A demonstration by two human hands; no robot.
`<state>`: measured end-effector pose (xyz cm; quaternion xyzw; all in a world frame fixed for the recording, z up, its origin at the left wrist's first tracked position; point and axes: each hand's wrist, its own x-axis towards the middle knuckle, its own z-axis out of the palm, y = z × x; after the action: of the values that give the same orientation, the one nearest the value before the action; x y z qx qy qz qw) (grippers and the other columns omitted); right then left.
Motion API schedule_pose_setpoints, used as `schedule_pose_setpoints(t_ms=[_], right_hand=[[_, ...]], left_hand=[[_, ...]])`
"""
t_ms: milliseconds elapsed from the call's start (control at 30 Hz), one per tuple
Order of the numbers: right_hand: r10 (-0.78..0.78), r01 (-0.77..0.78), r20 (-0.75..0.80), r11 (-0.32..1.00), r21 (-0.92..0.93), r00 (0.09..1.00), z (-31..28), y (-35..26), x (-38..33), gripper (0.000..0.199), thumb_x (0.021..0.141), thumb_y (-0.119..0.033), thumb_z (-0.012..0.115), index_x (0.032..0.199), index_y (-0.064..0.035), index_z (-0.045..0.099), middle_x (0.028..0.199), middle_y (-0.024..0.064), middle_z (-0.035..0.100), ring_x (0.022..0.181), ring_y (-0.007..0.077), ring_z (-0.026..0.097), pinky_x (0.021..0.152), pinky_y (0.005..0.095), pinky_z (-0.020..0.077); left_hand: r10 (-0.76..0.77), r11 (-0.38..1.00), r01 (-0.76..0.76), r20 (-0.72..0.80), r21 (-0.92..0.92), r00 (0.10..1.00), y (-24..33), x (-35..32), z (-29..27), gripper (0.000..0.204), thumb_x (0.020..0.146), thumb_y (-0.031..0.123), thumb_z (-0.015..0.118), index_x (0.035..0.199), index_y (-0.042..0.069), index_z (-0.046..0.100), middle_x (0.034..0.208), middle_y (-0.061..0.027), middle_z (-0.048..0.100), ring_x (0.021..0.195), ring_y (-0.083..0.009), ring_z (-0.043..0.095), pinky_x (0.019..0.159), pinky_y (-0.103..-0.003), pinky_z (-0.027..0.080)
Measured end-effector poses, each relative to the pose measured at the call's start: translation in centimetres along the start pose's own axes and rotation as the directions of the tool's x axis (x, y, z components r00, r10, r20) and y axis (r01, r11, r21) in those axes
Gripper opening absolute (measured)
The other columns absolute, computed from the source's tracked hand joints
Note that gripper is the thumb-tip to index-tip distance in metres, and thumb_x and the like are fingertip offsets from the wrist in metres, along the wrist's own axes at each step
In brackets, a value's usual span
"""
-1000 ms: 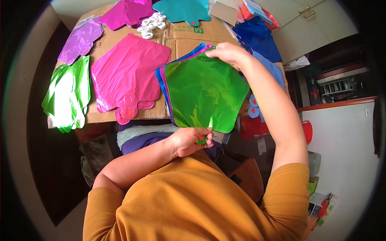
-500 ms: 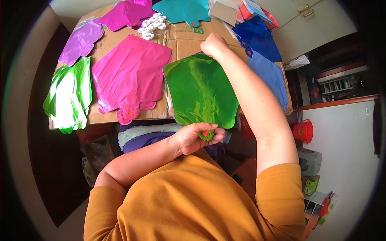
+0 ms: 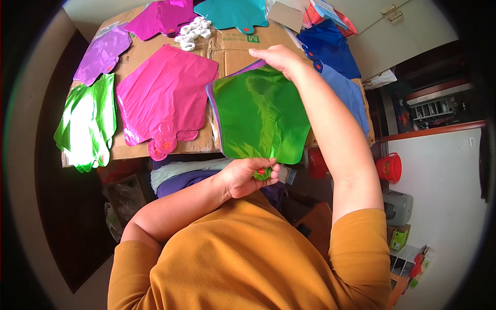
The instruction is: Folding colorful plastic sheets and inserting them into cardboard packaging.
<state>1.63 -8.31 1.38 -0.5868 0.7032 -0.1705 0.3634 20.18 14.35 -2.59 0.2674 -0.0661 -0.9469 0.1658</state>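
A flat green foil balloon [image 3: 258, 113] lies at the near edge of the cardboard, with purple edges of other foil sheets showing beneath its left and top sides. My left hand [image 3: 249, 176] is closed on the balloon's bottom tab, which bears a red spot, just off the cardboard's near edge. At the far edge of the balloon, my right hand [image 3: 279, 58] is held with a digit stretched out to the left; its other fingers are partly hidden. Left of the green one lies a pink foil balloon [image 3: 165, 98], tab toward me.
Cardboard [image 3: 235, 51] covers the table. Around it lie a shiny light-green balloon [image 3: 88, 119], a lilac one [image 3: 101, 54], a magenta one [image 3: 160, 18], a teal one [image 3: 232, 14], a dark blue one [image 3: 330, 49] and a pale blue one [image 3: 346, 98]. White string bundles [image 3: 194, 32] sit at the back.
My right hand has loosened from a fist, with a digit now extended. The green balloon has shifted slightly, showing more purple edge at its left and top. My left hand stays on the tab.
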Motion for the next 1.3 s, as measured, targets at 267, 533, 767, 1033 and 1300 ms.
schedule_pose_setpoints(t_ms=[267,533,767,1033,1300], right_hand=[[0.015,-0.045,0.143,0.977,0.208,0.99,-2.9,1.3,-1.2,0.045,0.074,-0.033,0.078,0.096,0.0061,0.07,0.096,0.0206,0.07,0.09,0.0277,0.067,0.081,0.0394,0.0521],[-0.002,-0.084,-0.275,0.951,-0.299,0.961,1.2,-0.3,-0.3,0.05,0.075,-0.045,0.073,0.092,0.0025,0.071,0.095,0.0188,0.07,0.093,0.0317,0.067,0.084,0.0376,0.0515],[-0.039,-0.049,0.318,0.963,0.265,0.947,-3.0,-2.0,-4.0,0.068,0.073,-0.035,0.082,0.124,-0.0008,0.054,0.103,0.0088,0.062,0.089,0.018,0.061,0.083,0.0337,0.0483],[0.057,-0.06,0.09,0.997,0.037,0.994,-2.0,1.3,-1.8,0.022,0.073,0.008,0.063,0.095,0.0046,0.063,0.078,0.0115,0.066,0.065,0.0195,0.064,0.061,0.0338,0.0535],[0.029,-0.069,0.214,0.981,0.18,0.976,-2.4,1.0,-2.5,0.027,0.077,0.008,0.062,0.103,0.0071,0.061,0.082,0.0114,0.066,0.069,0.0183,0.066,0.065,0.0318,0.0547]], left_hand=[[-0.013,0.999,0.013,0.01,0.042,1.0,-0.2,0.2,-0.4,0.006,0.096,0.011,0.054,0.095,0.004,0.055,0.085,-0.0068,0.059,0.075,-0.0165,0.054,0.083,-0.037,0.051],[-0.009,0.998,0.009,-0.007,0.069,1.0,-0.6,0.3,0.0,0.008,0.096,0.01,0.055,0.099,0.003,0.055,0.087,-0.0087,0.06,0.079,-0.018,0.057,0.082,-0.036,0.052],[0.018,0.999,-0.017,-0.02,0.039,1.0,0.1,0.0,-0.6,0.009,0.096,0.008,0.053,0.101,0.001,0.056,0.093,-0.0089,0.06,0.081,-0.017,0.057,0.081,-0.035,0.053],[0.007,1.0,-0.006,0.186,-0.006,0.983,0.4,0.1,-1.9,0.018,0.092,0.01,0.056,0.108,0.002,0.057,0.099,-0.0104,0.06,0.091,-0.021,0.058,0.092,-0.04,0.049],[0.031,0.995,0.003,0.349,-0.095,0.937,0.9,-0.9,-3.7,0.042,0.088,0.019,0.064,0.125,0.002,0.052,0.111,-0.0152,0.059,0.103,-0.0269,0.059,0.101,-0.046,0.044]])
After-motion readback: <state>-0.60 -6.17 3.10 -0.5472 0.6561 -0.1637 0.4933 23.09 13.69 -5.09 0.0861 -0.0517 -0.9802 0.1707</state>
